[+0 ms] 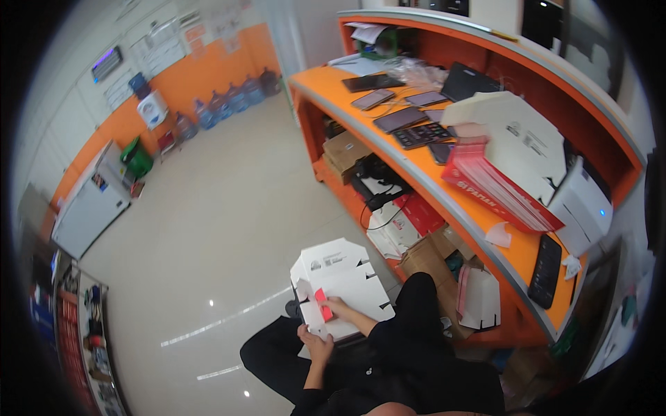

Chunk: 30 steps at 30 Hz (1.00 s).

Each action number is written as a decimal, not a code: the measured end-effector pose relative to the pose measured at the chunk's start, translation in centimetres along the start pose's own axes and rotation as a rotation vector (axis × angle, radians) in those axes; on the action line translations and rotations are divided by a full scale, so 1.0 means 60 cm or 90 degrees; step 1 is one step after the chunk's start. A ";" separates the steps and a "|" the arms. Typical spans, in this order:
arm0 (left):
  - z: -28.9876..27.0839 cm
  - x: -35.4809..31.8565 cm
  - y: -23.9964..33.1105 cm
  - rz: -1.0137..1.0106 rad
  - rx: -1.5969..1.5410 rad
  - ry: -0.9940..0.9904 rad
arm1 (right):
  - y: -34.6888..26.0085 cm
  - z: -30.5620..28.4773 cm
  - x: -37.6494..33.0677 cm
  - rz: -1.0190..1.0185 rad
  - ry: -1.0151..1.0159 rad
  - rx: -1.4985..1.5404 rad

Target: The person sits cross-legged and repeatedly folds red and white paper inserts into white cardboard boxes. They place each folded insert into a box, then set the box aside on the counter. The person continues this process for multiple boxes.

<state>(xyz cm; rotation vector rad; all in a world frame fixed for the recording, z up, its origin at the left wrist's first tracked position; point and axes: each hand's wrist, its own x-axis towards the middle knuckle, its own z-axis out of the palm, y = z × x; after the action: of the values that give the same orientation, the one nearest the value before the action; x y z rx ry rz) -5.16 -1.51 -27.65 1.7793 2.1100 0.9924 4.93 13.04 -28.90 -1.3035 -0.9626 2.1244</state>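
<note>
Glossy pale floor tiles [208,270] run up to an orange counter [319,78] edged with a smooth grey strip. Across the lap's black trousers [416,301] lies a flat, white die-cut cardboard box blank [357,291], its stiff edges angular and notched. The left hand [316,343] grips its near-left edge with curled fingers; the right hand [338,309] rests bent-fingered at a red panel [320,297], whether pinching or pressing I cannot tell.

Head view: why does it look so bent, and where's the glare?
Head view: the fisheye lens bows the counter and leaves dark corners; head view: white streaks of glare mark the floor, left of the box.
</note>
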 end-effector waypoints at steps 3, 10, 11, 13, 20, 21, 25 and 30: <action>-0.058 -0.010 0.095 -0.257 -0.480 0.043 | -0.043 -0.013 -0.043 -0.023 -0.046 0.129; -0.118 0.058 0.188 0.081 -0.223 -0.039 | -0.123 -0.017 -0.127 -0.238 -0.043 -0.047; -0.120 0.075 0.194 0.112 -0.195 -0.014 | -0.133 -0.015 -0.142 -0.257 -0.033 -0.073; -0.129 0.099 0.203 0.144 -0.162 0.020 | -0.155 0.009 -0.182 -0.322 -0.036 -0.036; -0.155 0.126 0.226 0.136 -0.163 0.053 | -0.195 0.049 -0.254 -0.456 0.034 -0.153; -0.155 0.127 0.224 0.117 -0.194 0.056 | -0.202 0.056 -0.269 -0.440 0.020 -0.140; -0.177 0.127 0.237 0.083 -0.332 0.091 | -0.220 0.065 -0.307 -0.443 0.027 -0.239; -0.214 0.121 0.212 -0.048 -0.585 -0.182 | -0.249 0.038 -0.334 -0.596 -0.101 -0.281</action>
<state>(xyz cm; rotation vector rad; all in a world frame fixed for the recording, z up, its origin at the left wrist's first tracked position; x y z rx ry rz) -4.00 1.27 -8.39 1.2468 1.2084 1.2926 12.18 8.07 -5.39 -0.6129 -1.7438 1.3229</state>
